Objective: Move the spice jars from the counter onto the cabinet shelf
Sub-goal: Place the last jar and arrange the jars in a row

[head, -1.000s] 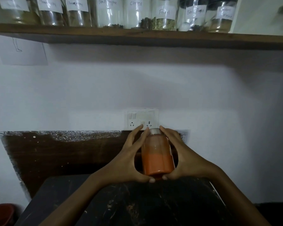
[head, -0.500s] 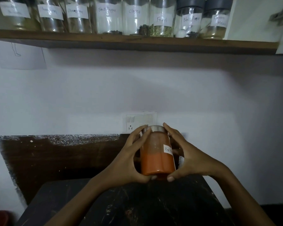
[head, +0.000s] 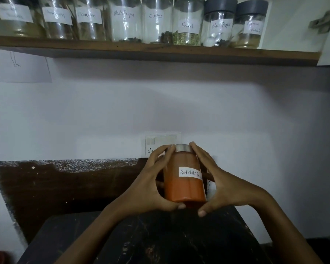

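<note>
The jar of red powder (head: 184, 180) sits low in the middle of the view, upright, held between both hands above the back edge of the dark counter (head: 160, 241) and in front of the wall socket (head: 154, 142). The left hand (head: 151, 183) wraps its left side and the right hand (head: 223, 185) its right. Both grip it with fingers reaching up to the metal lid (head: 183, 147) and thumbs tucked under the base, so it seems to be carried rather than standing. Over the last second the jar has been turned in the hands. The white label (head: 190, 172) was out of sight, then showed only at the right edge, and now faces forward enough to read "Red chilli", with the rest curving away. Its height has hardly changed, so the lift to the shelf has not really begun. The turn looks like a check of the name, or a way to make the label face out like the others. High above, well apart from the jar, the wooden shelf (head: 160, 49) carries a row of labelled glass jars, ending on the right with the grey-lidded garam masala jar (head: 250, 25). The row stands tight, and the only bare board that shows is just right of that jar, so that is the likely spot. A sheet of paper (head: 19, 67) hangs on the wall under the shelf's left end.
</note>
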The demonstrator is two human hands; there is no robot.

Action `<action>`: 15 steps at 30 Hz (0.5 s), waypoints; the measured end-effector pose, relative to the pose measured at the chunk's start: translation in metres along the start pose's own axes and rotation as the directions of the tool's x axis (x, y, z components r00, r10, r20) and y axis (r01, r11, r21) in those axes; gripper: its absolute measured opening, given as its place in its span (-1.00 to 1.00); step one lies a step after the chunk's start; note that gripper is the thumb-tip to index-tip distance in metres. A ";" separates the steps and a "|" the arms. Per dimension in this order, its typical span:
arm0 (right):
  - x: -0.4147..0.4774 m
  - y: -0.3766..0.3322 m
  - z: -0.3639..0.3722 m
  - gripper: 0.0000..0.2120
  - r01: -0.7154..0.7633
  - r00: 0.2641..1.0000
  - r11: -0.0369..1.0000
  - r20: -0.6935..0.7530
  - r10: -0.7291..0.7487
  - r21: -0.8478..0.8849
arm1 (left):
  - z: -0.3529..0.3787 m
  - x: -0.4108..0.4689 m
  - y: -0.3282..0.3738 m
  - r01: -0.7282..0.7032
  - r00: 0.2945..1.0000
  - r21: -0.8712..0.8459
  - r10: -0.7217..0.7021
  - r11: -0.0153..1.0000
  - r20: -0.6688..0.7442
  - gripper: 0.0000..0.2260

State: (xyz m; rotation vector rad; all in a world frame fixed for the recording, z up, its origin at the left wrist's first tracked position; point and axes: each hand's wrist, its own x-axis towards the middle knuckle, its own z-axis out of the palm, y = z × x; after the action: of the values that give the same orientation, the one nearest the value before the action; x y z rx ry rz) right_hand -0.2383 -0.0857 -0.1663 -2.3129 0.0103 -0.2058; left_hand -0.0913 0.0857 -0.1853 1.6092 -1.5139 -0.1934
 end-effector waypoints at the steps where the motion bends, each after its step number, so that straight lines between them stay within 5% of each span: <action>1: 0.000 0.001 0.000 0.09 0.006 1.000 1.000 -0.013 -0.006 -0.001 | 0.000 0.000 0.000 0.016 1.000 -0.046 -0.016 0.999 0.004 0.05; 8: 0.004 0.002 0.000 0.06 0.030 0.985 0.988 -0.164 -0.055 -0.151 | -0.011 0.012 0.005 0.078 0.986 0.009 -0.078 0.997 0.150 0.12; 15: -0.001 0.002 -0.017 0.04 0.017 0.989 0.983 -0.138 -0.043 -0.183 | -0.008 0.031 0.015 0.018 0.993 0.007 -0.018 1.000 0.119 0.09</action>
State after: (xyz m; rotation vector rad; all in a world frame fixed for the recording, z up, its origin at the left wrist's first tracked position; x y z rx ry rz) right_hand -0.2422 -0.0989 -0.1567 -2.4762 0.0684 -0.3992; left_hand -0.0895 0.0648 -0.1565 1.6413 -1.5916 -0.2998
